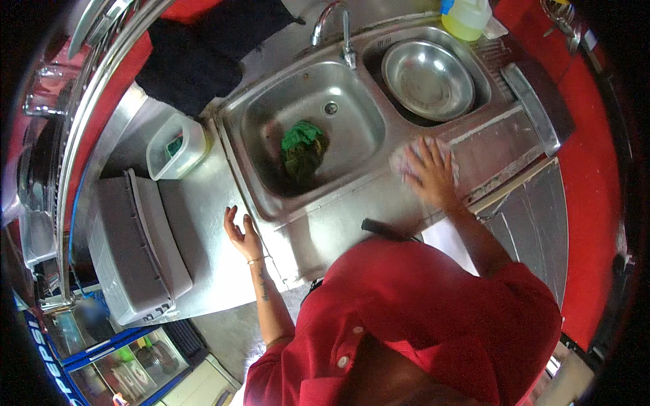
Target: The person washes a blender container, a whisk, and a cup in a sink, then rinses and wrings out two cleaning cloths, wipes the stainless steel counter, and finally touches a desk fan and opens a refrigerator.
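My right hand (432,175) lies palm down with fingers spread on a pale, pinkish cloth (399,161), pressing it to the steel counter in front of the smaller basin. The hand and cloth look slightly blurred. My left hand (245,236) holds nothing; its fingers are apart, over the counter by the left front corner of the sink. Inside the larger steel basin (350,137), a green mesh scrubber or cloth (303,133) rests against a dark, wet bundle (303,162). A round steel bowl (426,81) sits in the smaller basin at the right.
A curved faucet (347,35) stands behind the basins. To the left are a clear plastic tub (177,147) with a green pad inside, a large grey bin (134,248), and a dark cloth (193,61). A jug of yellow liquid (464,23) stands at back right.
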